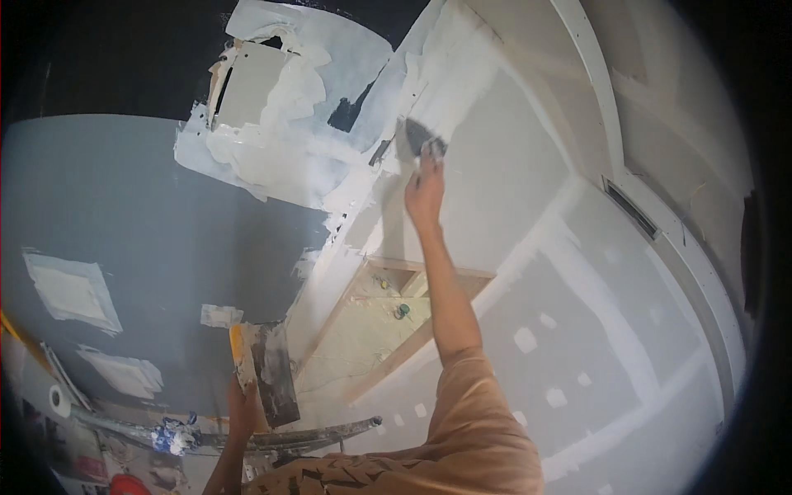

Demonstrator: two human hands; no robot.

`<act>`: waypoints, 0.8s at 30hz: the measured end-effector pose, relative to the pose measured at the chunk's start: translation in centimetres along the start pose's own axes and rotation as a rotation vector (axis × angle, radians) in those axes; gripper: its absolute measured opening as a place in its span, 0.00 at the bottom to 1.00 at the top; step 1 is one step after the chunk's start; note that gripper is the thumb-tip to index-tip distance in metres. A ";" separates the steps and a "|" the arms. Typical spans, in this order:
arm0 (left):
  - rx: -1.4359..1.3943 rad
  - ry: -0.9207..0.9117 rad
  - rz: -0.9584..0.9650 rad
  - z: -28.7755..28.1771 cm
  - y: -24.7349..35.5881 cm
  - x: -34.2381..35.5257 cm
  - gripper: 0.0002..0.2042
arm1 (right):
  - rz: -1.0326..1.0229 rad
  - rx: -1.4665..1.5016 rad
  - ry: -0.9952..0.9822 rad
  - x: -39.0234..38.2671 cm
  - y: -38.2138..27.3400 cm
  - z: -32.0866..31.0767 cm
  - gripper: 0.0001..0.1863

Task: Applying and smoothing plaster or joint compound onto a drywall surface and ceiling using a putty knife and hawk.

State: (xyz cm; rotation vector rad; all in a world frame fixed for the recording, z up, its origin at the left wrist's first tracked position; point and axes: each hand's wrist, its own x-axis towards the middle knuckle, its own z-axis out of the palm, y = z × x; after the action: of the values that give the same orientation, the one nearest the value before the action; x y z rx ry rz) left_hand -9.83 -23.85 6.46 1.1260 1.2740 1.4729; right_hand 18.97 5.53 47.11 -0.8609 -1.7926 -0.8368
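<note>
My right hand (425,194) reaches up, closed on a putty knife (422,132) whose dark blade lies at the white compound strip along the inside corner. Low in the middle, my left hand (244,400) grips a wide joint knife or pan (276,371) with a yellow edge and compound smeared on it; I cannot make out which. Left of the corner, a rough white patched area (293,99) surrounds a pale square piece on the dark and grey wall (148,206).
A timber-framed opening (384,326) with pale backing sits below my right hand. Patched grey board (594,346) and a slotted vent (631,206) are at right. Along the lower left run long metal bars (330,433), bunched blue-white material (177,436) and a red object (128,487).
</note>
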 end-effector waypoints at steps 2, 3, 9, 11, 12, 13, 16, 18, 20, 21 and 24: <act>0.013 -0.010 -0.039 -0.1 0.0 -0.3 0.19 | -0.012 -0.013 0.057 4.7 1.2 -0.3 0.36; -0.017 0.051 0.008 0.2 0.6 -0.9 0.18 | -0.062 -0.039 0.126 6.8 2.0 0.0 0.35; 0.029 0.132 -0.006 -0.9 -0.9 -3.3 0.19 | 0.039 -0.037 0.085 5.9 2.9 3.4 0.36; 0.041 0.163 -0.014 -1.6 -1.7 -3.5 0.21 | 0.145 0.063 0.001 1.4 -0.5 5.1 0.39; 0.025 0.148 -0.032 -1.5 -1.4 -3.2 0.22 | 0.110 0.065 0.014 -0.7 -1.8 5.3 0.40; 0.009 0.130 -0.050 -1.4 -1.0 -3.1 0.23 | 0.109 0.062 -0.001 -2.2 -2.4 5.3 0.40; -0.012 0.144 0.078 -0.2 -0.4 -0.6 0.21 | 0.154 0.045 -0.126 -6.2 -1.9 3.5 0.40; 0.085 0.157 -0.041 -0.4 0.1 0.4 0.23 | 0.167 0.144 -0.206 -8.0 -3.5 1.3 0.40; -0.086 0.123 -0.324 0.1 4.8 0.4 0.28 | 0.146 0.294 -0.233 -11.5 -6.1 -1.5 0.39; -0.073 0.133 -0.304 -0.2 4.6 0.7 0.28 | 0.133 0.359 -0.269 -13.9 -8.5 -3.5 0.38; -0.464 0.034 -0.400 0.6 -0.8 4.0 0.28 | 0.117 0.679 -0.663 -25.2 -15.6 -6.8 0.38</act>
State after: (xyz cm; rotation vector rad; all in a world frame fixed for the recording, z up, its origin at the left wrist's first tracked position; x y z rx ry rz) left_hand -10.11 -19.74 6.05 0.5089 1.0301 1.3842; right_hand 16.71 -13.07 23.17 -0.8101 -2.3467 0.1959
